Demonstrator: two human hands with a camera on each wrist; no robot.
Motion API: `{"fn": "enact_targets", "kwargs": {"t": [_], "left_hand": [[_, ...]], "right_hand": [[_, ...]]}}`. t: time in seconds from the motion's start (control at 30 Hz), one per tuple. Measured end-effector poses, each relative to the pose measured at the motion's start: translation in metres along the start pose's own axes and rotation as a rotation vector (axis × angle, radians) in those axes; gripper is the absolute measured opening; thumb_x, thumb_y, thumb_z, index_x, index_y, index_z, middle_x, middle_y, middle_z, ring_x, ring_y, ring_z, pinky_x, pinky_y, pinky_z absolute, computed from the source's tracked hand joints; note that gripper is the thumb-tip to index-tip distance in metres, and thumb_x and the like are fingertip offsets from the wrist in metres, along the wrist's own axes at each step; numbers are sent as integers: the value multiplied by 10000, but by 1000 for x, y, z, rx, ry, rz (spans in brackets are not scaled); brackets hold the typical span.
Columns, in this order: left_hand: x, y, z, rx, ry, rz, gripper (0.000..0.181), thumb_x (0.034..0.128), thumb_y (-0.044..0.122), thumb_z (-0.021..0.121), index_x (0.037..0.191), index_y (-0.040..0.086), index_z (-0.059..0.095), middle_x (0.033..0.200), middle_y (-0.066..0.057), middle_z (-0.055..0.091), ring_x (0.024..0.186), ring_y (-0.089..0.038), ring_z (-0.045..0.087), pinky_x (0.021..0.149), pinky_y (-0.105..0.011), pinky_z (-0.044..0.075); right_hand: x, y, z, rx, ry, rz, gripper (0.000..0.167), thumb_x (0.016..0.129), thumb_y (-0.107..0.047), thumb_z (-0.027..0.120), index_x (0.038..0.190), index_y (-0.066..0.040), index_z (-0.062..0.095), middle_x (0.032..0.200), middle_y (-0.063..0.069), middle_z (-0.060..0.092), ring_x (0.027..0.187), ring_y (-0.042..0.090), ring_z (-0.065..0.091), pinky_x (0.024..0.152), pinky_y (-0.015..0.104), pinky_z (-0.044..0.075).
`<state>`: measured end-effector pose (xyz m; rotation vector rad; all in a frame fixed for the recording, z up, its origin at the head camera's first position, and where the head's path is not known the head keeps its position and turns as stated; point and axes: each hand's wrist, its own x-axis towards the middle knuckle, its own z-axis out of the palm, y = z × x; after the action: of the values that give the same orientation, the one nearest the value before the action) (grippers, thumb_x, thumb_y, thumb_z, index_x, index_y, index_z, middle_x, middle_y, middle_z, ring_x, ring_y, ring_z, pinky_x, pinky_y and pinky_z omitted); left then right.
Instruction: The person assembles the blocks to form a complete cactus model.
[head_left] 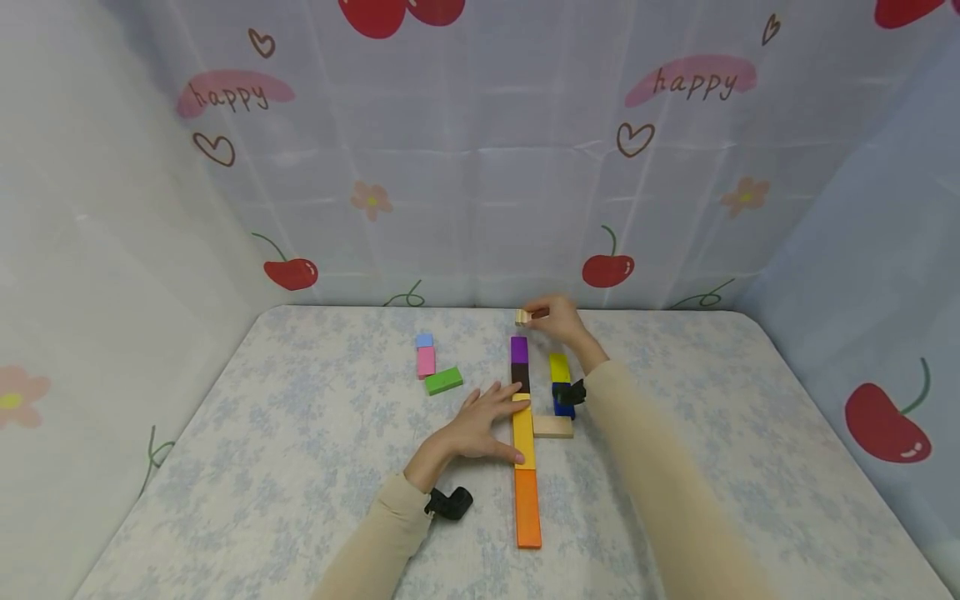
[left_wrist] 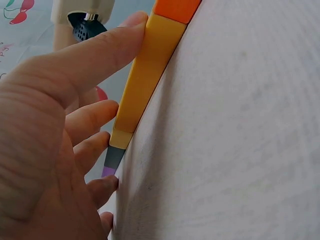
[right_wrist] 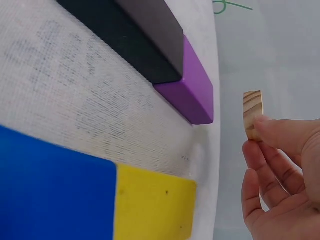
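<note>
A straight row of blocks runs away from the person: orange, yellow-orange, black and purple at the far end. My left hand lies along its left side, fingers spread, with thumb and fingertips touching the yellow-orange part. Beyond the purple block, my right hand pinches a small natural wood block between thumb and fingers, held off the cloth. A plain wood block lies crosswise against the row's right side.
Right of the row, a yellow block and a blue block stand end to end, partly behind the right wrist's black camera. On the left lie a light blue block, a pink block and a slanted green block.
</note>
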<state>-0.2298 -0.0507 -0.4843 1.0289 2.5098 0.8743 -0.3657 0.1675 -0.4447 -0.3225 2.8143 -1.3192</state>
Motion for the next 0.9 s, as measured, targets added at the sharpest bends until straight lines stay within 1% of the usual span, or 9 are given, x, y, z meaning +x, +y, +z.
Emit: {"fn": "enact_targets", "kwargs": {"t": [0.1,0.3,0.47,0.67,0.9], "left_hand": [[0,0,0,-2,-9,-5,848,784,467,788,1499,194,421,1647,-17,169,1528,-320,52,1200,-588,-2],[0,-2,1,4,-5,-10,844,786,477,783,1499,208,420,1648,-4,167,1529,-308,55,1205,-577,3],[0,-2,1,11,1,-1,842,787,460,787,1498,193,423,1647,-26,173,1526,-326,67,1199,-591,14],[0,-1,0,13,6,14,838,789,449,788,1495,178,427,1644,-44,183,1522,-347,78,1192,-608,22],[0,-2,1,13,0,6,837,788,467,785,1496,201,426,1645,-22,179,1525,-331,69,1197,-595,14]], "right_hand": [[1,2,4,-18,-14,13,325,920,-54,650,1239,10,660,1254,217,624,1122,354,600,968,457,516],[2,3,10,-13,-25,59,324,920,-48,651,1240,-3,665,1241,203,630,1108,343,601,968,442,520],[1,2,14,-20,-29,49,323,920,-37,642,1238,13,661,1215,211,646,1096,341,611,960,433,526],[0,2,17,-54,-39,34,317,913,-17,641,1226,26,665,1203,211,663,1082,339,625,945,432,534],[1,6,18,-101,-54,42,325,919,-35,645,1241,6,662,1187,192,674,1063,321,624,950,425,531]]}}
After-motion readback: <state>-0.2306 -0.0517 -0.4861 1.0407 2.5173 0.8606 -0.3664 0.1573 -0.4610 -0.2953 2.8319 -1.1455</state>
